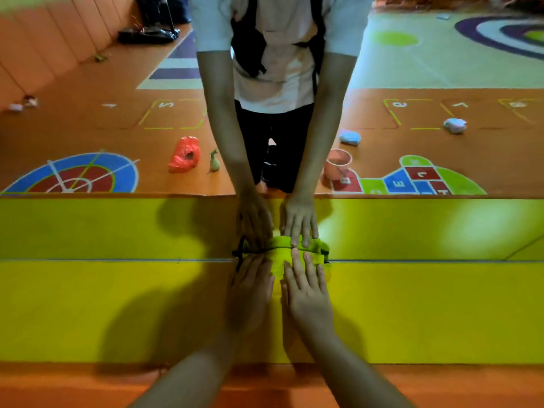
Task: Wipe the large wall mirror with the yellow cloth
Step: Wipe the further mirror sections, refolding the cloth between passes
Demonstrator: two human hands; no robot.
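Note:
The large wall mirror [117, 119] fills the upper part of the view and reflects my body and arms. Its lower edge meets a yellow band [117, 307] along the wall. The yellow cloth [278, 262] lies bunched against the glass at that edge. My left hand [250, 293] and my right hand [307, 293] lie side by side with straight fingers, their fingertips pressing on the cloth. Their reflections meet them from above. A thin black cord [239, 252] shows at the cloth's left end.
The mirror shows the orange play floor behind me with a red plastic bag [185, 156], a pink bucket [338, 164], a small green object [214, 162] and two crumpled cloths [454, 125]. Orange floor [88, 387] runs under my forearms.

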